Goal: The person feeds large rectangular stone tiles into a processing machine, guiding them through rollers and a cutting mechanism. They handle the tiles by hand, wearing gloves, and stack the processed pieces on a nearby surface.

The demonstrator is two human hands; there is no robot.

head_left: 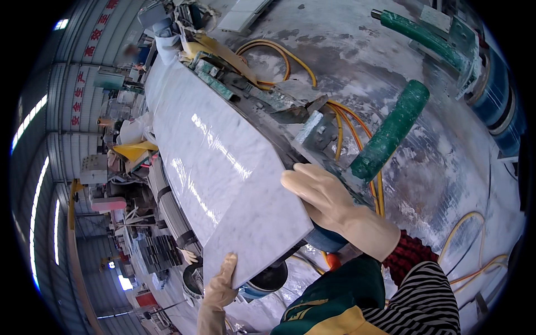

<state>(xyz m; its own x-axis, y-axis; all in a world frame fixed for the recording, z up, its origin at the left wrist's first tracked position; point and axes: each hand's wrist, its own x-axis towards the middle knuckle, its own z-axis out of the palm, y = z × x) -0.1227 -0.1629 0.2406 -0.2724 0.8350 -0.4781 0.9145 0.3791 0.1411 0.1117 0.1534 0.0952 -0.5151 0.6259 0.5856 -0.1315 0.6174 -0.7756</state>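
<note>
A pale grey-white stone slab piece (259,229) with a matt face lies tilted at the near end of a long glossy marble slab (206,134). My left hand (219,287), in a cream rubber glove, grips its near left corner, thumb on top and the other fingers hidden below. My right hand (324,201), gloved alike, is closed at the slab piece's right edge, its fingers lying along that edge. Whether the slab piece rests on the long slab or is lifted off it I cannot tell.
Green rollers (393,131) and yellow-orange hoses (346,131) lie to the right. Dark buckets (268,279) stand below the slab piece's near edge. Another cream glove (190,256) shows at the left. A metal frame (167,206) runs along the long slab's left side.
</note>
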